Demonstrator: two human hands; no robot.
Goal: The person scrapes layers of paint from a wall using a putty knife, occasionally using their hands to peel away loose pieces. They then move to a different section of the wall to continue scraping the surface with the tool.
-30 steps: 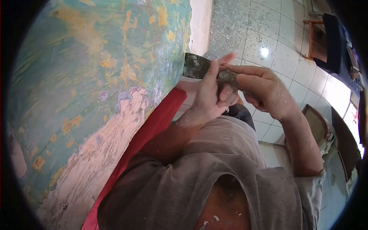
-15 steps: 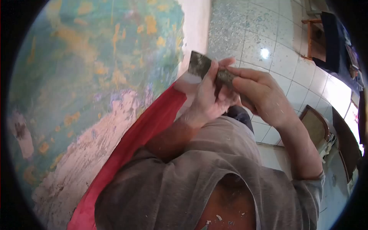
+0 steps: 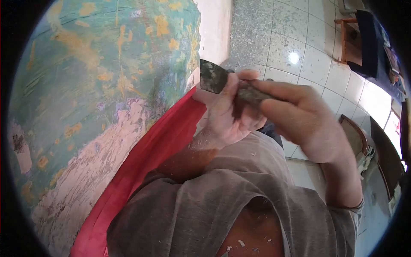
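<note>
My left hand (image 3: pixel 227 113) is closed on a scraper, its thumb lying across the tool. The scraper's broad dark blade (image 3: pixel 212 77), mottled with pale residue, points up and left, its edge overlapping the wall's border in this view. From the other side my right hand (image 3: pixel 302 113) grips a grey, crusted flat part (image 3: pixel 251 94) between thumb and fingers. I cannot tell whether this part belongs to the same scraper. Pale flecks dot my left wrist.
At left is a wall (image 3: pixel 85 85) with patchy green and yellow paint and bare scraped areas. Red cloth (image 3: pixel 154 132) hangs along it. Chips litter the tiled floor (image 3: pixel 252 38). A chair (image 3: pixel 354 132) and a wooden-framed piece of furniture (image 3: pixel 343 40) stand at right.
The blade and both hands have shifted slightly left and down, toward the wall. My right hand is blurred by motion, and both hands keep their grip.
</note>
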